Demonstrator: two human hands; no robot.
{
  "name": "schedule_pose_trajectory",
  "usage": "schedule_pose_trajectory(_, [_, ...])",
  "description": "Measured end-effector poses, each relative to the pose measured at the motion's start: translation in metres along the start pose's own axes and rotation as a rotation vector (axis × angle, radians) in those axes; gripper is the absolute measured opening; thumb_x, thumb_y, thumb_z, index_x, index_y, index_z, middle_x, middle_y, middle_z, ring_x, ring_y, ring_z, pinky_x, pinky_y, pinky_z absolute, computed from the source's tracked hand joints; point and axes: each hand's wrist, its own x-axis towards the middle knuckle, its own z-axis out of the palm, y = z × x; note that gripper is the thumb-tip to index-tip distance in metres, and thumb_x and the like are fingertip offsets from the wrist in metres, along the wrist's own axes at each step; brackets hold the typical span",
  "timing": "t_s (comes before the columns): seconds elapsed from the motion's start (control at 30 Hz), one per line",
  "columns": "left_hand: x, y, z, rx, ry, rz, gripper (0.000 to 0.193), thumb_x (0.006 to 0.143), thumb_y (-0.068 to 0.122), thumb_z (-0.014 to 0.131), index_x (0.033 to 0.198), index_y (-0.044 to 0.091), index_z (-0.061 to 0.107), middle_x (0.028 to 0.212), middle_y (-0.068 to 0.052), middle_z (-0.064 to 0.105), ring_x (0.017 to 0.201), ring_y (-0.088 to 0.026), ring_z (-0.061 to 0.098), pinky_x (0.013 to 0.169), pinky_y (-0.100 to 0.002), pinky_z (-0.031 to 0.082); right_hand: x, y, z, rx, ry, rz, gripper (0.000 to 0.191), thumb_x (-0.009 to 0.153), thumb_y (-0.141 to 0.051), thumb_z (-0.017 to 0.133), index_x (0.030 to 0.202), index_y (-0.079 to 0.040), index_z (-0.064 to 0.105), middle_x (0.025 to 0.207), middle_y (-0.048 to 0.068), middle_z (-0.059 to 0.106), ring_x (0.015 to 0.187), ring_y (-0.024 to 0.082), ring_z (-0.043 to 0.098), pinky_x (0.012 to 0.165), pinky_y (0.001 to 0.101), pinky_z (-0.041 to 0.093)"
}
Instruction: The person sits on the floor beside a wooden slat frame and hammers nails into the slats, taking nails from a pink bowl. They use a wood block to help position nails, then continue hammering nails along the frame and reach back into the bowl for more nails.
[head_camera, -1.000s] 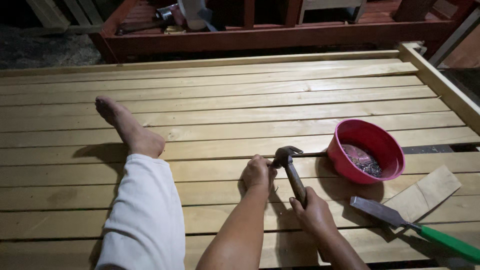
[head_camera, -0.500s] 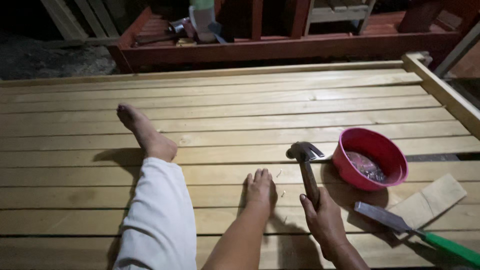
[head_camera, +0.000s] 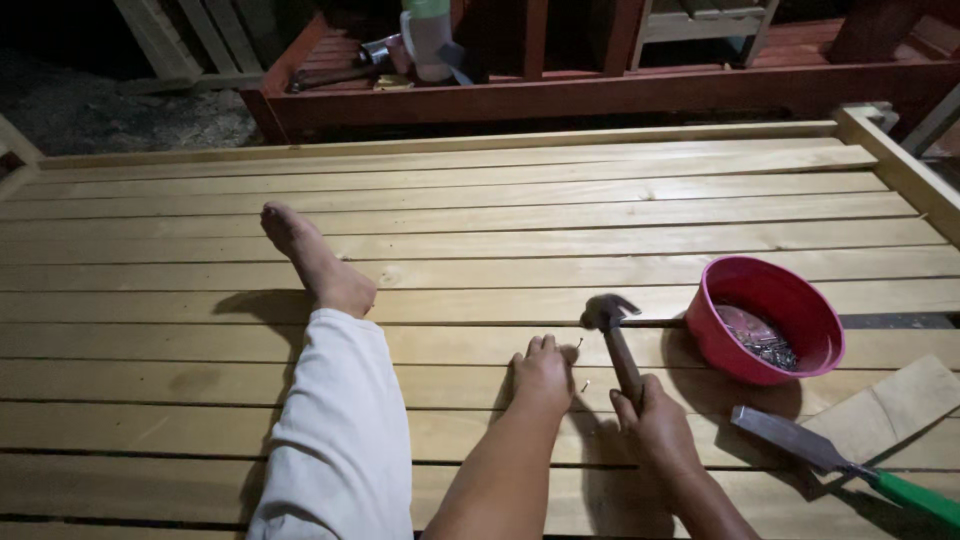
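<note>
Hammer (head_camera: 618, 345) in right hand (head_camera: 655, 430) grip; head beside left hand (head_camera: 543, 375).

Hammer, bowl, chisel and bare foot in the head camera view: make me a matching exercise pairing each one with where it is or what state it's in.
Things:
1. hammer
2. red bowl
3. chisel
4. bare foot

Places or states:
A. lying on the boards, partly over a loose offcut, green handle
B. resting on the slats, left of both hands
C. gripped by the handle in the right hand
D. sitting on the slats with nails inside

Pairs: 1-C, 2-D, 3-A, 4-B
</note>
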Motion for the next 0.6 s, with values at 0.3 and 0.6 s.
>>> schedule_pose_trajectory(0.3, [0.002, -0.002, -0.001, -0.046, -0.029, -0.034, 0.043, 0.097, 0.027, 0.059, 0.134, 0.007, 0.06, 0.141, -0.007, 0.049, 0.138, -0.026, 0.041, 0.106, -0.053, 0.042, -0.001, 0.007, 0.007, -0.12, -0.055, -0.02, 0.034, 0.093, -0.036, 0.069, 0.104, -0.006, 0.057, 0.087, 0.026, 0.071, 0.087, 0.044, 0.07, 0.081, 0.0515, 0.053])
schedule_pose_trajectory(0.6, [0.0, -0.001, -0.004, -0.068, -0.035, -0.034, 0.034, 0.098, 0.018, 0.055, 0.13, 0.011, 0.065, 0.143, -0.007, 0.049, 0.139, -0.025, 0.042, 0.105, -0.051, 0.045, 0.002, 0.017, 0.003, -0.01, 0.103, -0.081, 0.034, 0.092, -0.037, 0.066, 0.103, -0.006, 0.058, 0.089, 0.025, 0.071, 0.086, 0.044, 0.071, 0.078, 0.0531, 0.052])
